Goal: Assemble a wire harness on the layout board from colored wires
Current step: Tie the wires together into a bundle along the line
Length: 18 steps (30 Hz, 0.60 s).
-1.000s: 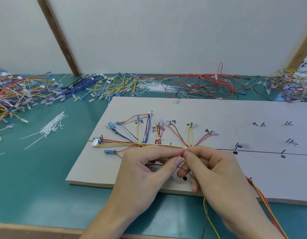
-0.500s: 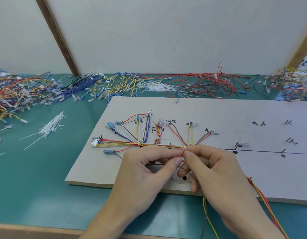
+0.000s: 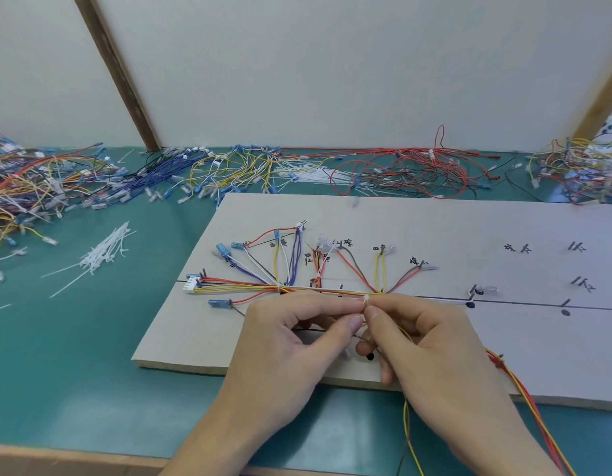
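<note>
Head view: a white tie [image 3: 366, 298] is pinched by the left hand [image 3: 291, 341] and right hand [image 3: 424, 341] at the trunk [image 3: 332, 290], seemingly so the wires are bound along the board [image 3: 435, 228] line.

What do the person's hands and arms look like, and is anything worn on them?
Both hands, the left hand and the right hand, are bare: no gloves, rings or watch show. The forearms are uncovered down to the frame edge, with no sleeve in view. The visible nails are short and plain.
</note>
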Each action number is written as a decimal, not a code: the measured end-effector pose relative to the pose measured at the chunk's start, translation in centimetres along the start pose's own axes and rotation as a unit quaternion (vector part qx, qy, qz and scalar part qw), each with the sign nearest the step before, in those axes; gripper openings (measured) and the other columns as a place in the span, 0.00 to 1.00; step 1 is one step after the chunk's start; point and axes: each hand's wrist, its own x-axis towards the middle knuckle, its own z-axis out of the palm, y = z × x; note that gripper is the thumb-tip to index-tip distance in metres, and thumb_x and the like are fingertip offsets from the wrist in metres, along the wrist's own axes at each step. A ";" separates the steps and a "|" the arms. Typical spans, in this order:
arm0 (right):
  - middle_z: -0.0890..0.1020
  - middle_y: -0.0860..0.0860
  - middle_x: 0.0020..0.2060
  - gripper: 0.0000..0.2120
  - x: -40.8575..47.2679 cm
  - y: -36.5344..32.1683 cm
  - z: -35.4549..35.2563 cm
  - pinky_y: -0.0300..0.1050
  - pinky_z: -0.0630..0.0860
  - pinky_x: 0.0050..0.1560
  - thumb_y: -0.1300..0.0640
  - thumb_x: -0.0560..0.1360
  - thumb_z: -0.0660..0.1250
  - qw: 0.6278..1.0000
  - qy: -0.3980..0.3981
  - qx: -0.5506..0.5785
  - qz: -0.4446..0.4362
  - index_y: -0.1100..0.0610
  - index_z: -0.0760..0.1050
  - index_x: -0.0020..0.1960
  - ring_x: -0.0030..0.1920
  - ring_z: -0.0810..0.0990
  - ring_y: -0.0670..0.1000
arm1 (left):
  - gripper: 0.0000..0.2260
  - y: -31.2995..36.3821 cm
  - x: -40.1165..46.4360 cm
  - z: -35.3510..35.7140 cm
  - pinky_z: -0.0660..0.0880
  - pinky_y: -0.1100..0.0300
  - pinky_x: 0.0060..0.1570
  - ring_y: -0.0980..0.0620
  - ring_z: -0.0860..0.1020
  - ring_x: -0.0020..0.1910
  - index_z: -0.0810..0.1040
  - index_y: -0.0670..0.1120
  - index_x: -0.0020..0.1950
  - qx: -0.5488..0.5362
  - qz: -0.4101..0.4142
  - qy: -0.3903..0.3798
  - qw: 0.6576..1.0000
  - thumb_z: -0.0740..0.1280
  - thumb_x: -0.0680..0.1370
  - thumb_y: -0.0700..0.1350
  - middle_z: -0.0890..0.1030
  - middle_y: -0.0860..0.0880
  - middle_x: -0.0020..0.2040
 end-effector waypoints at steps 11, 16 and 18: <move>0.84 0.42 0.34 0.12 -0.5 -0.1 -0.3 0.29 0.69 0.33 0.55 0.80 0.67 0.992 -0.028 -0.114 -0.050 0.37 0.83 0.50 0.31 0.78 0.42 | 0.09 -0.1 0.0 -0.1 0.80 0.65 0.46 0.58 0.86 0.43 0.86 0.61 0.52 -0.008 -0.041 0.000 0.999 0.75 0.74 0.50 0.87 0.57 0.42; 0.84 0.43 0.34 0.14 -0.4 -0.5 -0.7 0.32 0.72 0.33 0.57 0.80 0.68 0.994 -0.045 -0.096 -0.029 0.37 0.83 0.47 0.28 0.78 0.42 | 0.07 -0.3 0.2 -0.2 0.76 0.69 0.43 0.56 0.84 0.43 0.86 0.62 0.51 0.034 -0.024 -0.021 0.999 0.74 0.75 0.52 0.87 0.58 0.42; 0.84 0.45 0.32 0.11 -0.3 -0.8 -1.0 0.35 0.74 0.31 0.53 0.80 0.67 0.995 -0.070 -0.078 0.000 0.38 0.84 0.48 0.26 0.77 0.42 | 0.06 -0.3 0.3 -0.2 0.76 0.70 0.43 0.56 0.84 0.43 0.86 0.61 0.50 0.034 -0.022 -0.020 0.999 0.74 0.75 0.51 0.87 0.57 0.42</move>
